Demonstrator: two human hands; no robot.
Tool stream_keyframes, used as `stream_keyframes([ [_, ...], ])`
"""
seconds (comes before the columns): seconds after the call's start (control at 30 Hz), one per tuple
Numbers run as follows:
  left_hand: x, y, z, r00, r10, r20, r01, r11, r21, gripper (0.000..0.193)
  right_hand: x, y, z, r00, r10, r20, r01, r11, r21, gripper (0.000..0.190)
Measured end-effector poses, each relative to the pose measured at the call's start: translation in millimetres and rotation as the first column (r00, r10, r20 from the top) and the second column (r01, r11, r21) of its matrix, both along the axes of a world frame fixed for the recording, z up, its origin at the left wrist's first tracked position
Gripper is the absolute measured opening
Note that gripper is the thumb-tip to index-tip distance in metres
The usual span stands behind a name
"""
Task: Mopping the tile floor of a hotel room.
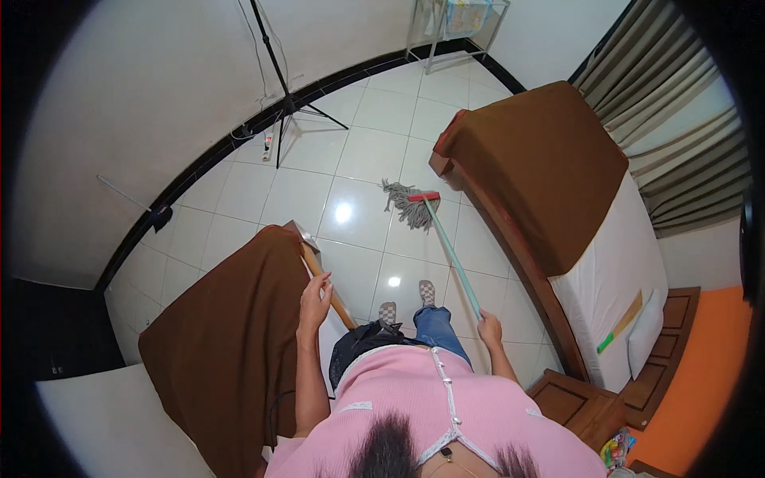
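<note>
My right hand (490, 328) grips the upper end of a pale green mop handle (452, 257). The handle slants away to a red mop clamp (424, 196). Grey string strands (412, 209) hang from the clamp and lie spread on the white tiled floor (358, 206). My left hand (315, 302) is raised with its fingers loosely apart and holds nothing. In the picture it overlaps the wooden edge (329, 287) of the left bed; whether it touches the wood I cannot tell.
A brown blanket (227, 334) covers the left bed. The right bed bears another brown blanket (538, 173) and a bed brush (621, 322). A black tripod (289, 104), a power strip (267, 147) and a metal rack (439, 36) stand by the walls.
</note>
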State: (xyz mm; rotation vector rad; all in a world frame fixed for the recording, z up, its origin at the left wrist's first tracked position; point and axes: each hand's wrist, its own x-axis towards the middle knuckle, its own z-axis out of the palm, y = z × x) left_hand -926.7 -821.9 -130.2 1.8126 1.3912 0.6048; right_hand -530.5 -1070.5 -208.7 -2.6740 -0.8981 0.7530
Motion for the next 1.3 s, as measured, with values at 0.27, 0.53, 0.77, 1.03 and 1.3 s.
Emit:
stream_keyframes([
  [0.27, 25.4, 1.5, -9.2, 0.992, -0.120, 0.028, 0.120, 0.993, -0.020, 0.033, -66.2, -226.2, -36.8, 0.507, -0.767, -0.393, 0.845, 0.533, 0.049, 0.037],
  [0.53, 44.2, 10.1, -12.8, 0.976, -0.209, 0.054, 0.208, 0.978, 0.028, 0.032, -68.9, -234.7, -46.9, 0.812, -0.567, -0.138, 0.579, 0.811, 0.077, 0.034],
  [0.77, 44.4, 13.4, -10.3, 0.966, -0.255, 0.048, 0.252, 0.966, 0.049, 0.034, -72.5, -224.5, -32.5, 0.976, -0.197, 0.091, 0.201, 0.979, -0.028, 0.031],
  [1.03, 36.8, 11.1, 5.2, 0.979, -0.194, 0.059, 0.190, 0.979, 0.066, 0.034, 5.4, -83.6, -23.0, 0.993, -0.116, -0.015, 0.116, 0.993, 0.009, 0.026],
  [1.3, -0.2, -14.7, 0.0, 0.998, -0.033, 0.047, 0.030, 0.997, 0.068, 0.032, -25.6, -66.9, 19.9, 0.974, 0.194, -0.121, -0.192, 0.981, 0.027, 0.029],
])
